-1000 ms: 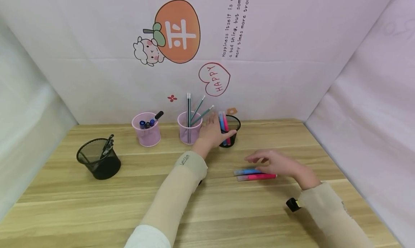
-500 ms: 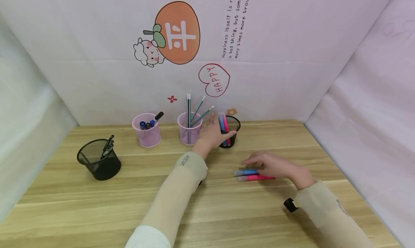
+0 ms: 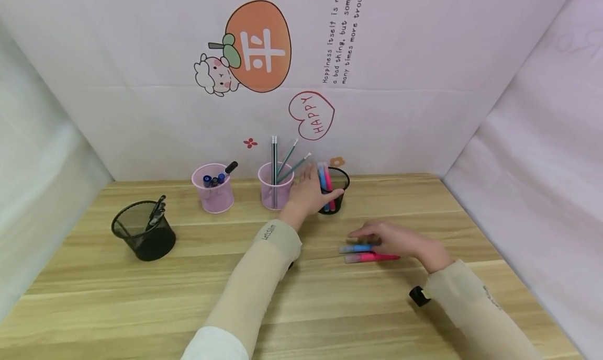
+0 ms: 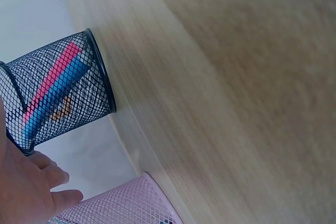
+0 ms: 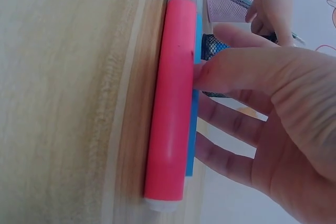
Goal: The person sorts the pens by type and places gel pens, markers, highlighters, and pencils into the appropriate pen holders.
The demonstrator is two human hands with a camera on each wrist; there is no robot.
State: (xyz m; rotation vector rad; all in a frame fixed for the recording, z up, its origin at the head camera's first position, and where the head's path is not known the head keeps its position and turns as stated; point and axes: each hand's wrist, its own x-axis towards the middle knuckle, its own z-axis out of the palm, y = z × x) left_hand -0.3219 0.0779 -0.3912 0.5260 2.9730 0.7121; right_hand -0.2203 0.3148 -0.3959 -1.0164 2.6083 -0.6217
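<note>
My left hand [image 3: 308, 192] holds a black mesh pen cup [image 4: 63, 87] at its rim, with the thumb across the front and the fingers along its left side. A blue and a pink highlighter stand inside that cup. On the wooden table lie another blue highlighter [image 3: 357, 248] and a pink highlighter [image 5: 173, 103], side by side. Over them is my right hand [image 3: 398, 242], its thumb touching the blue one and its other fingers spread on the far side. The index finger reaches past the blue highlighter, and the middle fingertips are partly hidden behind it.
A pink mesh cup [image 3: 266, 200] of pencils stands left of my left hand. Further left are a pink mesh cup [image 3: 216, 199] of markers and a black mesh cup [image 3: 153, 245] with black pens. A printed white cloth [image 3: 400, 88] rises behind the table.
Slightly leftward and down, my right hand has come closer over the two lying highlighters. The left hand stays at the black cup, and the highlighters have not visibly moved.
</note>
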